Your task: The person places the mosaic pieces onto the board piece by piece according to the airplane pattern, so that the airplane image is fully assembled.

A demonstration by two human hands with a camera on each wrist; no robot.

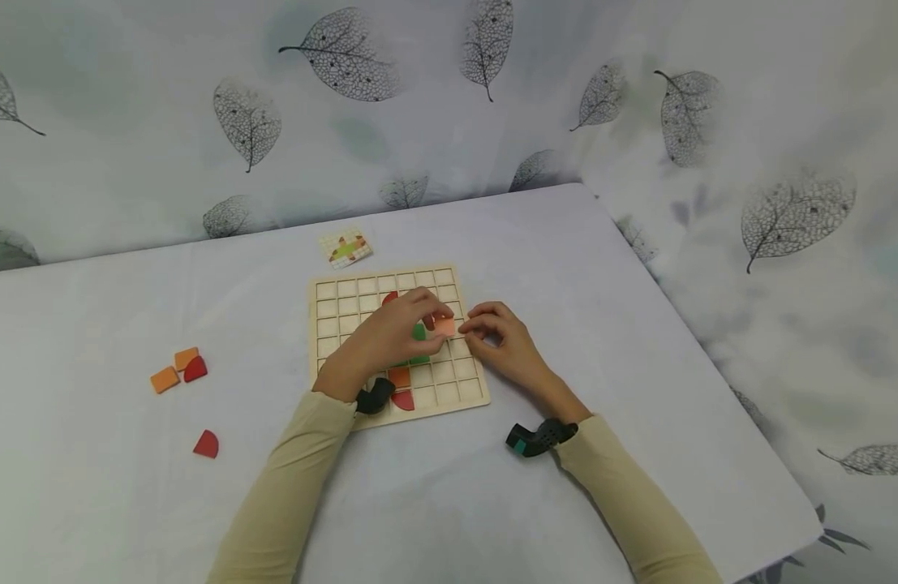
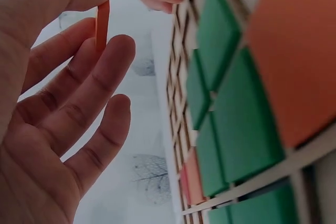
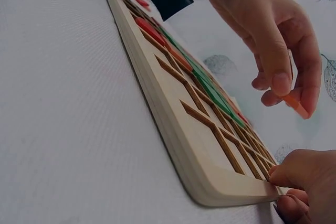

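Note:
My left hand [image 1: 390,328] pinches an orange square tile [image 2: 103,19] between thumb and fingers, raised over the right part of a wooden grid board [image 1: 327,327]. My right hand [image 1: 509,345] grips the board's right edge with curled fingers, thumb at the rim in the right wrist view. Green tiles [image 2: 247,108] fill several cells near the board's middle. Below them in the head view lie an orange tile [image 1: 399,377] and a red quarter-round tile [image 1: 403,400]. Another red tile [image 1: 390,298] shows above, partly behind the left hand.
Two loose orange tiles [image 1: 165,380] and a red quarter-round tile [image 1: 195,369] lie left of the board, with another red one [image 1: 206,444] nearer. A small pattern card [image 1: 345,247] lies beyond the board on the white table [image 1: 602,268]. Leaf-print cloth [image 1: 434,122] hangs behind.

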